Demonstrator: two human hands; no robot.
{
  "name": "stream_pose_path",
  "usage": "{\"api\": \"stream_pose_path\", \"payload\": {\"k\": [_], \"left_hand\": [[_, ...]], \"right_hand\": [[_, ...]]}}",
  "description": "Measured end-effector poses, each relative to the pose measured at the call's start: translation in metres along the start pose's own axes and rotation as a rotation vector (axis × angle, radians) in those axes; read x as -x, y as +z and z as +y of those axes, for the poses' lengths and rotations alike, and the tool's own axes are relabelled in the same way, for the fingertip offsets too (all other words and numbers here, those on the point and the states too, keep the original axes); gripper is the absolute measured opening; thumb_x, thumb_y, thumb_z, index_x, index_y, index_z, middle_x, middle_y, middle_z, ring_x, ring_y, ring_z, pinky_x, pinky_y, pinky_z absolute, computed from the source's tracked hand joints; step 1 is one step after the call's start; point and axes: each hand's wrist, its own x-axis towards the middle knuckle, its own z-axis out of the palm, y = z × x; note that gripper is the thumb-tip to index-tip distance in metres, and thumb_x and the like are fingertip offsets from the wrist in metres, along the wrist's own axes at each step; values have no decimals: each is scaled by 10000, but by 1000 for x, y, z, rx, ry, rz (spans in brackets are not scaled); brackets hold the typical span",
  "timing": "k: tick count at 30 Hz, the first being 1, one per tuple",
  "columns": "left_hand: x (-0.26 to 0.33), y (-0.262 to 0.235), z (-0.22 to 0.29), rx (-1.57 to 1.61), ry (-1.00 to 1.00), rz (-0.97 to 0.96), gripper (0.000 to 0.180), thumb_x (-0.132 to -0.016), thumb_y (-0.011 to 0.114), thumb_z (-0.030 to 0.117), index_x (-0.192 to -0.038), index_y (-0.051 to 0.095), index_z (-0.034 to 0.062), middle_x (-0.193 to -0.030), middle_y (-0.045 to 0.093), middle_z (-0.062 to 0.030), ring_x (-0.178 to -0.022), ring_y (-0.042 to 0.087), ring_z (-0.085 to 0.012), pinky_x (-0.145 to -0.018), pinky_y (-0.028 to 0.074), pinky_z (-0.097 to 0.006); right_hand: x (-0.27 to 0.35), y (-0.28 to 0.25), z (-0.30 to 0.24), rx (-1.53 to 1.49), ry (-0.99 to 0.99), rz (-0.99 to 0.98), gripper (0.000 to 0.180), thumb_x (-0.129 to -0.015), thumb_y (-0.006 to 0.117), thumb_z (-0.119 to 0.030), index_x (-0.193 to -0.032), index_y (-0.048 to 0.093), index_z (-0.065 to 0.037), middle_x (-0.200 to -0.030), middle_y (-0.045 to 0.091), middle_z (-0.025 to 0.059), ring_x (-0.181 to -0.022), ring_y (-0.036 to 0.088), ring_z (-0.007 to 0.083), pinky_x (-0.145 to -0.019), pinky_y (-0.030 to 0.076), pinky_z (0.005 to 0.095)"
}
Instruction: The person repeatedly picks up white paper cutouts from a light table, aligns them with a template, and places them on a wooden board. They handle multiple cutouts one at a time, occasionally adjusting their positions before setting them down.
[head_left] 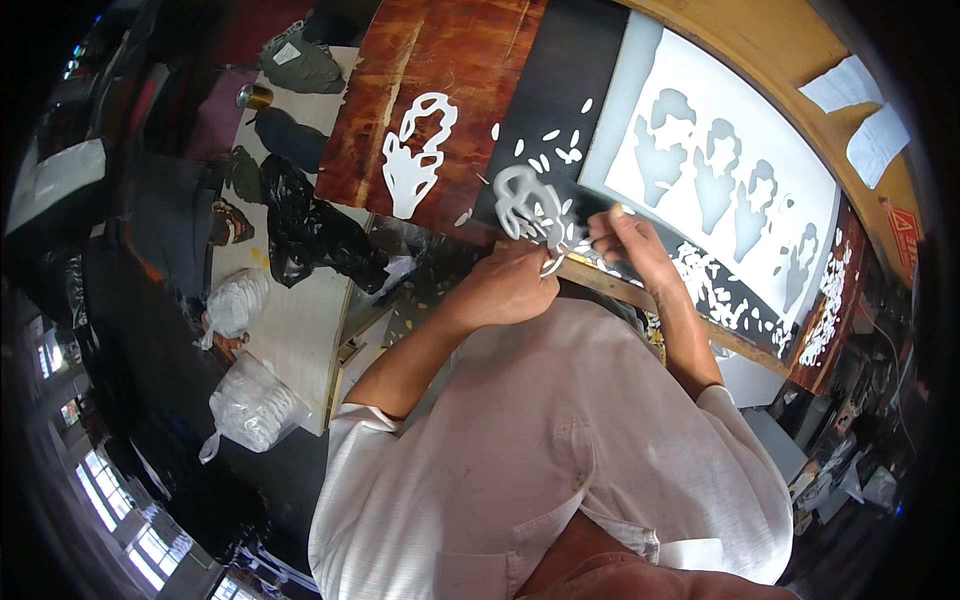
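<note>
While the left hand [510, 283] bends in over the front edge of the black desk [575, 60], its grip is curled closed on the lower end of a pale cut-out [518, 190]; blur hides the exact contact. Right hand [632, 240] just beside it: grip half open, thumb raised, fingers loosely bent; cannot tell whether they touch the piece.

Cut-out sits over the black strip, among small white scraps [575, 154] that litter the surface around it. More scraps heaped right of the right hand, along the wooden front rail [745, 345].

Left of the piece: red-brown board [350, 150] bearing a white openwork shape [402, 185]. Right: white sheet [695, 75] with a row of grey shapes, its near corner close to the right hand.

Farther left, pale side desk [305, 325]: black plastic bag [310, 225], wrapped white bundles [255, 405], a can [255, 96], a shoe [300, 62].
</note>
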Motion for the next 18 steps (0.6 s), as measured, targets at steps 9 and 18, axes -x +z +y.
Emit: {"api": "stream_pose_path", "payload": {"k": [9,18], "left_hand": [[20,22,14,-363,-148,126,603,-896,655,262,-1467,572,86,-1447,469,-298,-1321,481,-533,-1058,487,-585],[18,38,-4,-470,-83,266,725,-792,743,228,-1486,563,119,-1440,467,-232,-1242,514,-455,-1021,494,-550]], "right_hand": [[-4,21,-24,-567,-39,-126,577,-1073,646,-427,-1383,610,59,-1203,737,163,-963,755,215,-811,637,338],[-7,-11,2,-107,66,-54,324,-1049,708,-377,-1092,764,-61,-913,743,19,-760,666,78,-658,551,239]]}}
